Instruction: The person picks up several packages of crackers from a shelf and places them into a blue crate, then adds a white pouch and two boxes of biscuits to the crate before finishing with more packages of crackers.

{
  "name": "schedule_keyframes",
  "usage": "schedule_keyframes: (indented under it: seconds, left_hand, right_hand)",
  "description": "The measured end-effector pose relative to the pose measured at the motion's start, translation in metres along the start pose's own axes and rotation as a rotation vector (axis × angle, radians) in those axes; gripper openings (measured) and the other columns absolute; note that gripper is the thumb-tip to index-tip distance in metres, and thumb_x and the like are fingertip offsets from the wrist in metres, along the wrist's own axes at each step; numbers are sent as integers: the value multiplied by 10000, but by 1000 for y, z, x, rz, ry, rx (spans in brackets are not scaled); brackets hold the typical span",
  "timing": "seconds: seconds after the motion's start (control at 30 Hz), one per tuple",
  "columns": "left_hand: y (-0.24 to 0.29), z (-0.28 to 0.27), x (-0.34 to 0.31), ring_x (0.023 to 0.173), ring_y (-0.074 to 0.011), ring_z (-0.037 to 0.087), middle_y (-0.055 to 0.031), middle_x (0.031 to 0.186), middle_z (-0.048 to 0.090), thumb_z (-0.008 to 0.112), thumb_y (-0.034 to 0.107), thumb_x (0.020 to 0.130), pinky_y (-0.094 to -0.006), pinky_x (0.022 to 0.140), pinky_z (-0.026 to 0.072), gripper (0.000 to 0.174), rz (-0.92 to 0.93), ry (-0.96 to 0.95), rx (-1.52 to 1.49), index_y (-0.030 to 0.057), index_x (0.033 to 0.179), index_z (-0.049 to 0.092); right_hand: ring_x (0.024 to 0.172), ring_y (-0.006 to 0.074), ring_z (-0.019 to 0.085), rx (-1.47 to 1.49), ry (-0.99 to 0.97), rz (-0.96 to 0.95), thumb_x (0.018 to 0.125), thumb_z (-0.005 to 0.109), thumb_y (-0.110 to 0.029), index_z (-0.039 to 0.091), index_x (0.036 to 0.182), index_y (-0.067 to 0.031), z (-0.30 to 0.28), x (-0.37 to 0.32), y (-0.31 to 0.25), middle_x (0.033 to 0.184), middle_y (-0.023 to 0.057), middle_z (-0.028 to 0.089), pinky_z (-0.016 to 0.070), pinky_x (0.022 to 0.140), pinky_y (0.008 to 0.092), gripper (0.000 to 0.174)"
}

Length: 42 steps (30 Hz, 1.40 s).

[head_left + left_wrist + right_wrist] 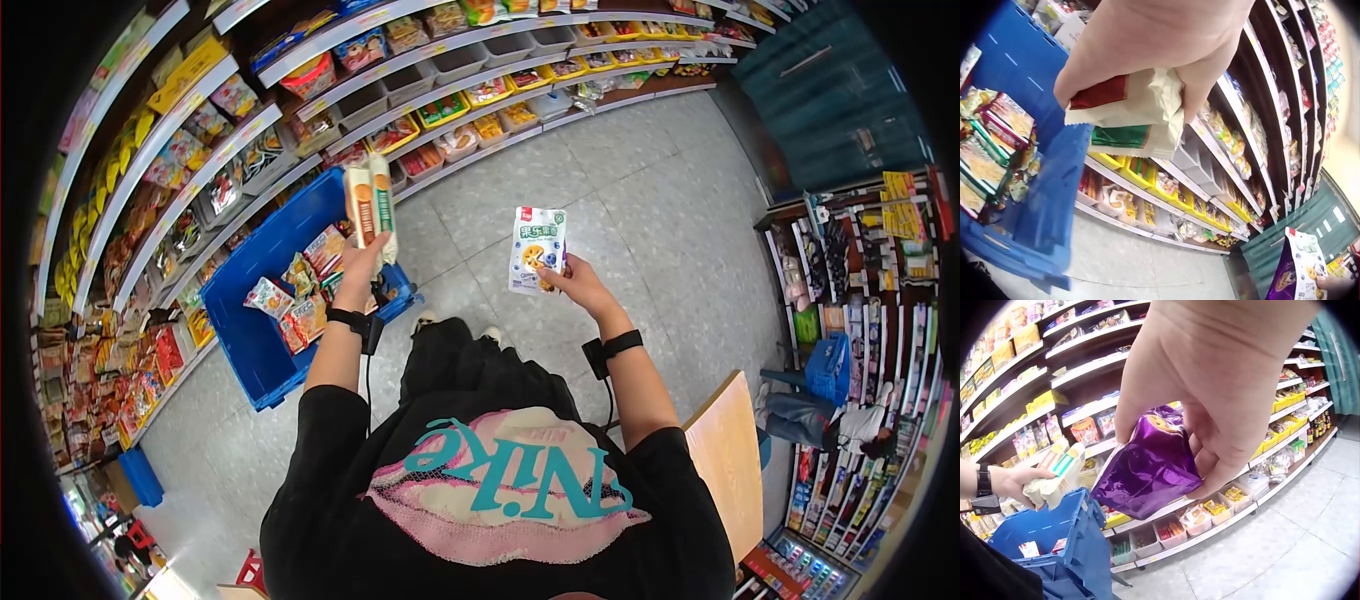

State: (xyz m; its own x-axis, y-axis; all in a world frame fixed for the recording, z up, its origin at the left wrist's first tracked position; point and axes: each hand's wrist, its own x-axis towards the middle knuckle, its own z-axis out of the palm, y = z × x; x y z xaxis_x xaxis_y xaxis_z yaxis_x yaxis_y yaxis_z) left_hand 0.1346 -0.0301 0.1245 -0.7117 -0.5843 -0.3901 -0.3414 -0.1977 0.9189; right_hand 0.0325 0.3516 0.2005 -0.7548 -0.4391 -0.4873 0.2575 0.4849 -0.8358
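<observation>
My left hand (362, 268) grips two long cream packets together, one with a red-brown label (361, 205) and one with a green label (384, 208). They stand upright over the edge of a blue crate (236, 325). In the left wrist view their crimped ends (1166, 94) poke out between the fingers. Out over the floor, my right hand (583, 287) pinches the lower corner of a snack pouch (538, 240). Its white front has green lettering and a cookie picture; a shiny purple side (1150, 469) shows in the right wrist view. Several snack packs (304, 325) lie inside the crate.
Shelves with yellow and clear bins (445, 108) curve along the front and left. A wooden tabletop (728, 460) stands close by my right side. Another person (820, 418) is among the shelves at the far right, near a blue basket (828, 370). Grey tiled floor (640, 200) lies ahead.
</observation>
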Motion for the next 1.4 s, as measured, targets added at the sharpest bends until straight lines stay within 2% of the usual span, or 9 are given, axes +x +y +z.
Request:
schedule_keyframes:
  seconds: [0.2,0.4,0.47,0.7,0.77,0.83,0.93,1.3,1.4]
  left_hand:
    - [-34,-93,19,873,-186,636,-103,1012,649,723,217,781,-307,775,489,455,-87,194,-92,-31,1134,576]
    - [-96,-176,35,926,-208,611,-137,1052,627,723,185,738,-315,812,462,503,-416,-44,56,-97,1121,558]
    - [-57,-169,13,1010,-232,577,-166,1086,609,710,246,734,-337,863,441,539,-485,-102,191,-91,1127,556]
    - [-112,-149,59,829,-260,646,-198,994,639,751,261,680,-320,733,512,589,-406,-118,336,-157,1047,557]
    - [-109,-138,63,942,-275,613,-221,1078,601,751,274,674,-331,824,478,622,-412,-127,428,-127,1104,546]
    - [-206,-130,101,874,-229,636,-165,1009,643,712,255,731,-324,778,493,498,-271,-126,540,-89,1073,600]
    - [-153,-112,85,931,-233,625,-167,1042,637,714,259,728,-332,816,477,512,-328,-247,644,-83,1090,596]
    - [-156,-103,84,992,-251,610,-183,1119,613,735,331,714,-338,842,467,639,-338,-381,675,-70,1174,545]
    - [-113,-112,76,1072,-287,568,-208,1205,559,748,398,677,-333,906,435,803,-378,-639,729,-71,1261,457]
  right_hand:
    - [819,116,589,-16,-63,21,815,709,-308,560,1140,42,50,24,-5,945,79,653,469,720,254,500]
    - [816,136,621,24,-89,34,811,715,-285,567,1098,47,121,39,-45,956,101,659,497,714,272,463]
    - [821,139,623,27,-88,39,811,717,-277,565,1098,48,143,42,-53,957,103,659,499,719,274,459]
    - [820,134,613,37,-98,55,825,706,-289,551,1121,39,185,39,-55,946,90,652,497,714,272,469]
    - [822,133,612,46,-79,65,827,705,-283,550,1121,38,189,32,-54,949,88,652,497,712,272,463]
    - [838,143,628,22,-7,122,812,721,-254,556,1104,45,189,22,-57,952,95,659,505,742,283,449]
    - [842,136,621,69,19,122,818,715,-261,552,1110,43,188,9,-51,951,90,657,503,742,280,452]
    - [811,135,627,-33,106,231,805,726,-288,560,1099,50,191,-13,-43,912,96,661,503,718,273,477]
    - [811,138,629,-11,91,229,806,725,-285,560,1096,47,195,-8,-43,915,97,660,505,721,274,472]
